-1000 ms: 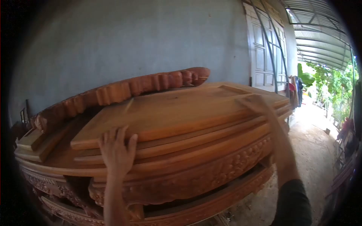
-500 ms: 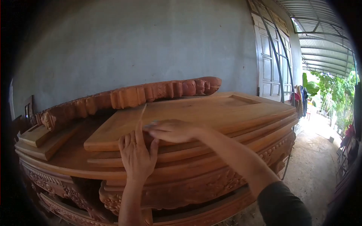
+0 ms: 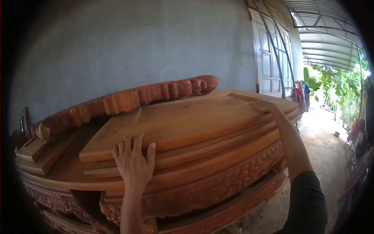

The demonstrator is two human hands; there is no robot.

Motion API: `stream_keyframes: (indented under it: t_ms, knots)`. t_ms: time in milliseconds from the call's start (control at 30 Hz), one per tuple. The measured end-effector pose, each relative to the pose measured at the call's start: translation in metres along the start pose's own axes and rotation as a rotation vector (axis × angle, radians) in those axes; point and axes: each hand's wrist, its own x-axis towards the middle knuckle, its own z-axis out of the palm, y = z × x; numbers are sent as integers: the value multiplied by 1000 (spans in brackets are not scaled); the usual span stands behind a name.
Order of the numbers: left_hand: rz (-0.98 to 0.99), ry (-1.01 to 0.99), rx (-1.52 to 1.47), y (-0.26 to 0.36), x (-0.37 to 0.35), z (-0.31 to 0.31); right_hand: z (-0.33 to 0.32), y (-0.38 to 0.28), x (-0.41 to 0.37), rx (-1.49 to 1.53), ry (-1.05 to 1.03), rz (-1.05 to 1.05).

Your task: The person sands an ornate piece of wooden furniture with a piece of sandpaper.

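Observation:
A thick wooden panel (image 3: 171, 124) lies on top of a stack of boards with moulded edges. My left hand (image 3: 134, 162) rests at the panel's near-left edge, fingers spread and thumb apart, holding nothing. Far along to the right, my right hand (image 3: 263, 106) is on the panel near its recessed end; its fingers are too small and blurred to make out, as is anything under them. A pale streak (image 3: 138, 114) crosses the panel beyond my left hand. Behind it lies a long carved wooden piece (image 3: 136, 97).
Below the boards is a carved wooden base (image 3: 218, 187). Smaller boards (image 3: 43, 156) sit at the left. A grey wall (image 3: 128, 46) stands behind, with a white door (image 3: 272, 58) and a leaning metal frame (image 3: 276, 48). Concrete floor (image 3: 319, 144) runs along the right.
My right hand has moved from beside my left hand to the panel's far right end. My left hand's fingers have spread, staying near the same edge. The view has shifted slightly.

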Motion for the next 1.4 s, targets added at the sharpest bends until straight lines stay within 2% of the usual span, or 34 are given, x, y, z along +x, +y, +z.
stream_keyframes:
  t_ms: [67, 133, 200, 300, 333, 367, 400, 467, 567, 633, 667, 700, 800, 867, 967, 1033, 1100, 1167, 1300, 1367, 1400]
  knots:
    - [-26, -9, 57, 1, 0, 1, -2, -2, -18, -87, 25, 18]
    - [-24, -10, 77, 0, -1, 4, 3, -33, -34, -117, 13, -95]
    - [-5, -13, 89, 3, -1, 6, 15, -94, -61, -97, -25, -275]
    - [-18, 14, 73, 5, -2, 5, 40, -210, -102, -5, -35, -665]
    - [-10, 19, 64, 4, -3, 5, 33, -255, -148, 66, 0, -776]
    - [-4, 26, 59, 3, -3, 5, 27, -284, -179, 155, -69, -832]
    - [10, 32, 41, 1, -3, 6, 46, -306, -173, 211, -9, -968]
    - [3, 14, 48, -1, -3, 8, 46, -332, -194, 174, 48, -941]
    - [4, 19, 74, -2, -4, 10, 44, -310, -169, 271, -17, -964]
    - [11, 55, 99, -1, -4, 10, 33, -266, -142, 134, -18, -784]
    - [13, 39, 86, -1, -4, 9, 46, -224, -105, 137, 87, -795]
    - [14, 22, 76, 0, -3, 8, 36, -188, -93, 124, -5, -573]
    - [2, 4, 91, 2, -3, 7, 11, -71, -71, 116, 72, -524]
    - [-9, 7, 131, 1, -4, 11, 3, 7, -43, 35, 96, -296]
    - [-38, -19, 139, 1, -5, 11, -28, 107, -47, -198, 172, 6]
    - [-62, -31, 124, -7, -8, 20, -43, 181, -31, -210, 158, 99]
    - [-68, 56, 250, -15, -15, 34, -54, 228, -16, -227, 130, 165]
    - [-123, 19, 256, 31, 6, 33, -54, 228, -2, -209, 88, 61]
    - [242, -2, 131, 195, 37, 76, -35, 99, -20, 3, -42, -597]
    - [304, -153, -41, 266, 42, 97, -22, 48, -28, 86, -79, -902]
    - [307, -148, -36, 289, 42, 102, -27, 44, -28, 89, -107, -933]
